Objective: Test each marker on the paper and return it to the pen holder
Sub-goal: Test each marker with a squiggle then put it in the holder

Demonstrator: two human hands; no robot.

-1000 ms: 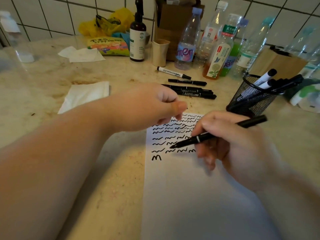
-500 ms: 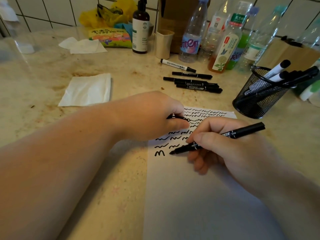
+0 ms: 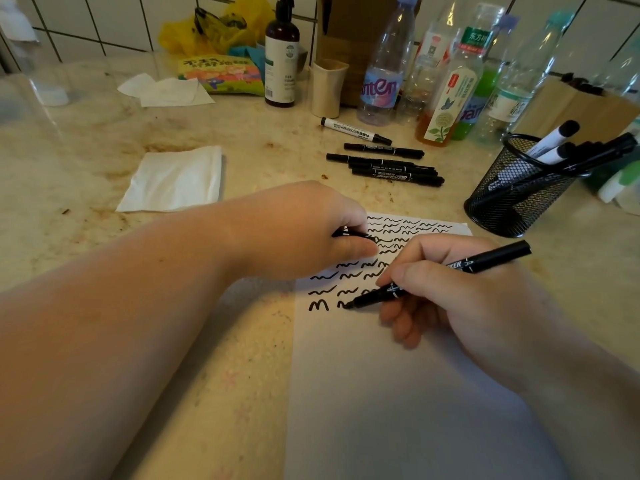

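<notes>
My right hand grips a black marker whose tip touches the white paper beside a fresh "m" squiggle. Rows of black squiggles fill the paper's top. My left hand rests on the sheet's upper left corner, fingers closed around a small black cap. Several black markers and one white-barrelled marker lie loose on the counter behind the paper. A black mesh pen holder stands at the right with several markers in it.
A folded white tissue lies at the left. Along the tiled back wall stand plastic bottles, a brown pump bottle, a beige cup, a snack bag and yellow bags.
My right hand lowered the marker tip onto the paper and began a new mark right of the "m". My left hand settled onto the sheet's corner. The view tilted down.
</notes>
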